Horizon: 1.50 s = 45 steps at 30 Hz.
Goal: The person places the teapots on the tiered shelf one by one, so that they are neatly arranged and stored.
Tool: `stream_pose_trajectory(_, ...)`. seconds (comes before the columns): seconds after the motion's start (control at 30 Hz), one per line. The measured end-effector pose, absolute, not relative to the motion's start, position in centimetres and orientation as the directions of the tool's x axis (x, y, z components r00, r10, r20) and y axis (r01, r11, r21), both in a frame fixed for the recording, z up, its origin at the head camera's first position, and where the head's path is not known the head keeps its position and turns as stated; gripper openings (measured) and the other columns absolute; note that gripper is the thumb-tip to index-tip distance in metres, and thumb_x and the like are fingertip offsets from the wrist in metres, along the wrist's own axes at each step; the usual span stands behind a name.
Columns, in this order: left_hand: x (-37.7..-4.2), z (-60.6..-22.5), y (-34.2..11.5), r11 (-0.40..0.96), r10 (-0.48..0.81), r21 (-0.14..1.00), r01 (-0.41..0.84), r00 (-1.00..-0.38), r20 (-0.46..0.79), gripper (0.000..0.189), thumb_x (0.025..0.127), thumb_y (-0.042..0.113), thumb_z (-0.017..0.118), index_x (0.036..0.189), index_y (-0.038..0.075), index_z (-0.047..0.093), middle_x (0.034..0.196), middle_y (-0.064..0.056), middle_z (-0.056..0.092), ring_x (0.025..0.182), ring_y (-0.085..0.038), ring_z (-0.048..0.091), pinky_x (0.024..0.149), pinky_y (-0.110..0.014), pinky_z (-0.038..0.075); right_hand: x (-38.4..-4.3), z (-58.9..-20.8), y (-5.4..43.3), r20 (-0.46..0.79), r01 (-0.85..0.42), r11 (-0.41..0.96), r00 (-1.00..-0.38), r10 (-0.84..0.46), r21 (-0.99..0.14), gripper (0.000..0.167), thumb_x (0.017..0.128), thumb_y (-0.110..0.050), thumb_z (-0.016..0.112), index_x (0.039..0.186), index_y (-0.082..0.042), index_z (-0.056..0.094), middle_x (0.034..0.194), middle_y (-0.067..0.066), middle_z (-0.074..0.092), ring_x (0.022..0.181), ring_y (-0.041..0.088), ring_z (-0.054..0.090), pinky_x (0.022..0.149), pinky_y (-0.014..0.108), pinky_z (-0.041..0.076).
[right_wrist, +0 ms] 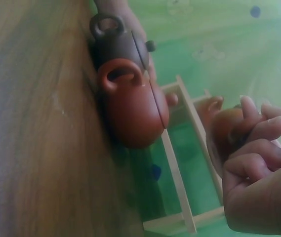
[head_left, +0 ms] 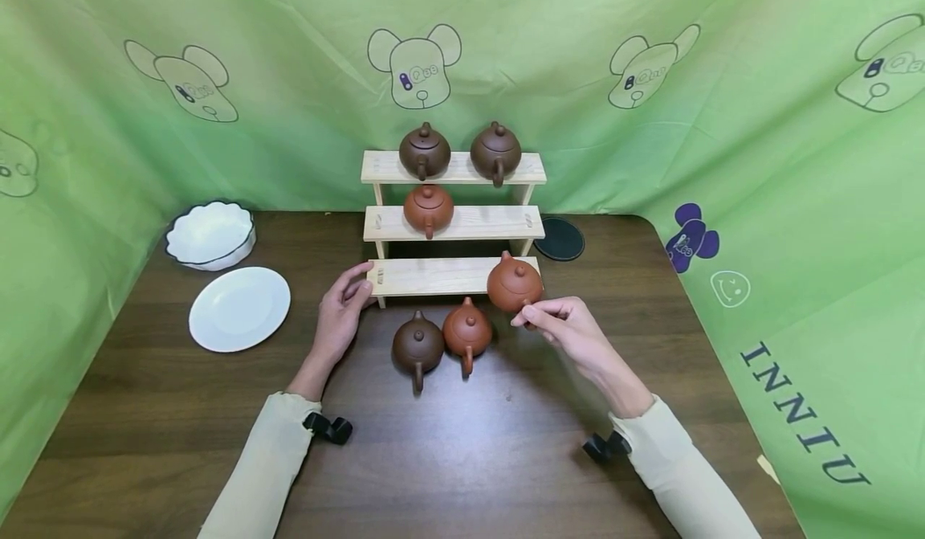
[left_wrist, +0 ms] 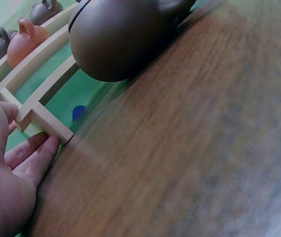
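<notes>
My right hand (head_left: 572,332) pinches the handle of a reddish-brown teapot (head_left: 515,282) at the right end of the lowest step of a three-step wooden stand (head_left: 431,277). Whether this teapot touches the board cannot be told. At the stand's lower left corner, my left hand (head_left: 338,314) holds the board's end, its thumb and fingers around the corner and leg (left_wrist: 52,123). Between the hands, a dark brown teapot (head_left: 417,345) and another reddish teapot (head_left: 467,328) stand side by side on the table, handles toward me.
Two dark teapots, left (head_left: 424,152) and right (head_left: 495,152), stand on the top step. A reddish teapot (head_left: 429,208) sits on the middle step. A dark round coaster (head_left: 560,238) lies right of the stand. Farther left are a scalloped white bowl (head_left: 211,234) and a white plate (head_left: 240,309).
</notes>
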<state>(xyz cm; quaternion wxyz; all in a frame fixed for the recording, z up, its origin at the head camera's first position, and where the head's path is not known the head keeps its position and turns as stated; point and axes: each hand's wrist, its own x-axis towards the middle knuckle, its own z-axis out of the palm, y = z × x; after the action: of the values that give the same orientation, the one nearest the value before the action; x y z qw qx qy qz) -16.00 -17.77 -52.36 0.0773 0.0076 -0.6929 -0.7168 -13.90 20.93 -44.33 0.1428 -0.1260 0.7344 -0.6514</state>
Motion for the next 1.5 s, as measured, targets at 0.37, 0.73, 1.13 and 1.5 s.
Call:
stream_pose_trajectory(0.37,-16.1,-52.5,-17.9,-0.021,-0.127,0.995,0.096,-0.988,0.092,0.039,0.114,0.006,0.061,0.153,0.001,0.063,0.141,-0.033,0.068,0.109,-0.001,0.073,0.096,-0.022,0.064,-15.5,-43.6,19.1,0.049,-0.077,0.103,-0.966,-0.253,-0.992,0.026,0.110,-0.011,0.068,0.092,-0.016,0.087,0.056,-0.011,0.044,0.054,0.005,0.030,0.050,0.023,0.025)
stream_pose_trajectory(0.73,-16.1,-52.6,-17.8,-0.022,-0.129,0.995,0.097,-0.987,0.093,0.039,0.114,0.005,0.061,0.153,0.000,0.063,0.143,-0.032,0.068,0.109,0.000,0.073,0.096,-0.021,0.064,-17.5,-42.9,17.5,0.073,-0.083,0.054,-0.982,-0.173,-0.995,0.023,0.110,-0.017,0.072,0.092,-0.015,0.086,0.071,-0.005,0.059,0.052,0.005,0.031,0.049,0.018,0.026)
stream_pose_trajectory(1.13,-16.1,-52.4,-17.8,-0.013,-0.132,0.995,0.095,-0.987,0.092,0.039,0.114,0.004,0.061,0.153,0.000,0.063,0.141,-0.033,0.068,0.109,0.000,0.073,0.096,-0.021,0.064,-19.6,-42.4,15.9,0.126,-0.140,0.086,-0.980,-0.152,-0.986,0.033,0.110,-0.019,0.073,0.102,0.013,0.080,0.065,-0.006,0.054,0.055,0.007,0.031,0.051,0.020,0.024)
stream_pose_trajectory(1.5,-16.1,-52.5,-17.7,-0.023,-0.133,0.995,0.096,-0.987,0.092,0.039,0.114,0.003,0.060,0.153,-0.001,0.062,0.140,-0.035,0.068,0.108,0.000,0.073,0.096,-0.021,0.064,-21.2,-42.7,15.1,0.150,-0.159,0.106,-0.984,-0.094,-0.982,0.035,0.109,-0.020,0.074,0.103,0.014,0.081,0.075,-0.012,0.073,0.070,0.010,0.039,0.061,0.022,0.030)
